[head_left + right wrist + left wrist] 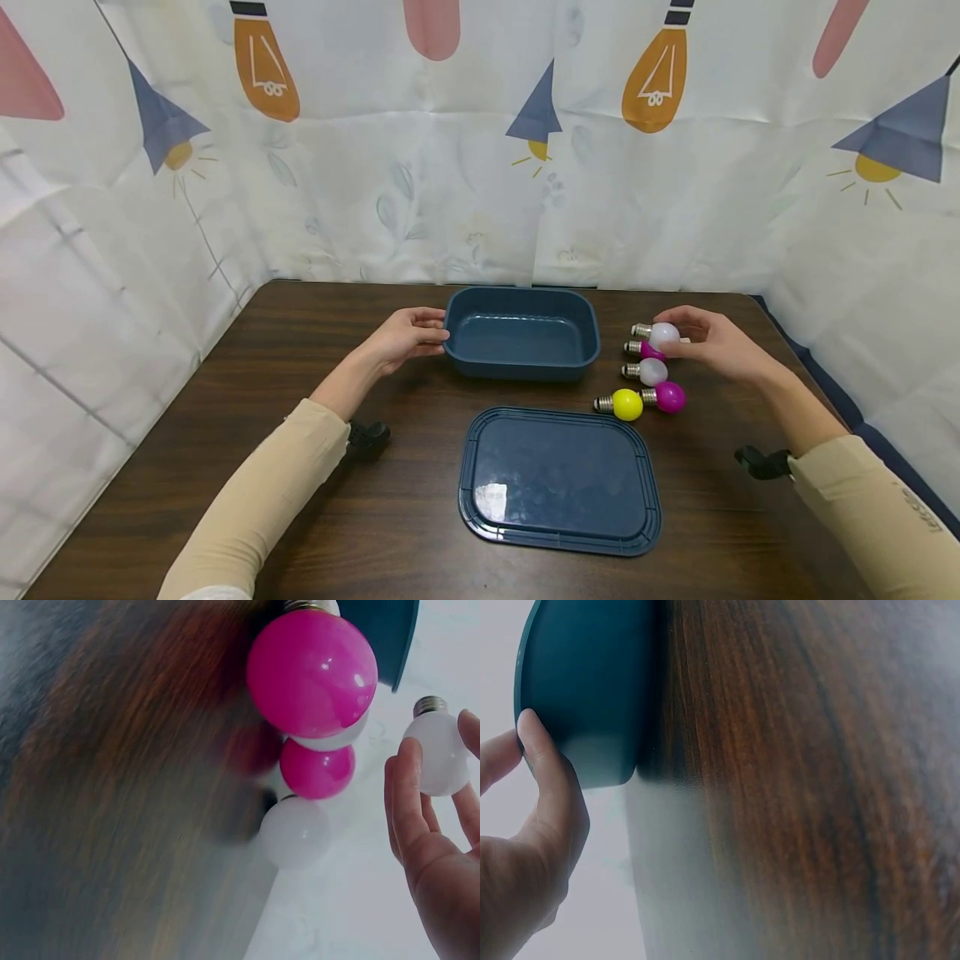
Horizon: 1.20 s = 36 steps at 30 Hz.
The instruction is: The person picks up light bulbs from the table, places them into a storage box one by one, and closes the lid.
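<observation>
My left hand point(411, 337) holds the near-left rim of a dark blue rectangular container point(522, 369), thumb and fingertips at its edge. In the left wrist view, the thumb point(549, 776) lies on the outer wall. My right hand point(708, 340) pinches a white light bulb point(440, 754) between thumb and fingers, raised above the other bulbs with its screw base pointing left. Beneath it lie a magenta bulb point(650, 351) and another white bulb point(296, 832), mostly hidden in the head view. Nearer are a white bulb point(653, 372), a magenta bulb point(670, 397) and a yellow bulb point(627, 405).
A dark blue lid point(558, 483) lies flat on the brown wooden table point(405, 517), in front of the container. Behind the table hangs a white cloth point(450, 192) printed with lamps. Black straps point(763, 462) are on both wrists.
</observation>
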### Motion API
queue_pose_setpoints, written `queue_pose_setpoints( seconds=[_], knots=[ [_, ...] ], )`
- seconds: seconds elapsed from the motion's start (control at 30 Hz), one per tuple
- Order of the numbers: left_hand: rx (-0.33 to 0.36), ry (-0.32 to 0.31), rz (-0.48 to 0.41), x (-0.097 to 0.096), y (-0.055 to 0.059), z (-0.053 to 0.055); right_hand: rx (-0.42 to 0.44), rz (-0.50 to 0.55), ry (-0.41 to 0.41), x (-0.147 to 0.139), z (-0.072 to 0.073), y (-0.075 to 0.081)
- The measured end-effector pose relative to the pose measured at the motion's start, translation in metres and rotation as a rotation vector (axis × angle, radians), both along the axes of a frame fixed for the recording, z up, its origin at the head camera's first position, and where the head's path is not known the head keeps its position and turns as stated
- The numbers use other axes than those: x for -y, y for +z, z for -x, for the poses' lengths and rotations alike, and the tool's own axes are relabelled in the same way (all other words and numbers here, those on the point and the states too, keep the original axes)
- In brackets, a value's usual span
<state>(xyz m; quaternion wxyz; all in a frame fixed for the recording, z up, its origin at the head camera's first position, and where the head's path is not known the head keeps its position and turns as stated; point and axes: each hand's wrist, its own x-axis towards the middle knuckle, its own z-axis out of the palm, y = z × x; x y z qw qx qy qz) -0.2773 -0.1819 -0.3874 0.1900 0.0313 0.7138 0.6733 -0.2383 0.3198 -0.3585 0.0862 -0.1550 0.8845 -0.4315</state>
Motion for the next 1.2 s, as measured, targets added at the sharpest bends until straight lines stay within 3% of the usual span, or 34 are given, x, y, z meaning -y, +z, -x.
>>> queue_pose_setpoints(
  seconds=[1.2],
  knots=[
    [0.009, -0.037, -0.011, 0.001, -0.003, -0.003, 0.056, 0.119, 0.081, 0.051, 0.025, 0.01]
  ],
)
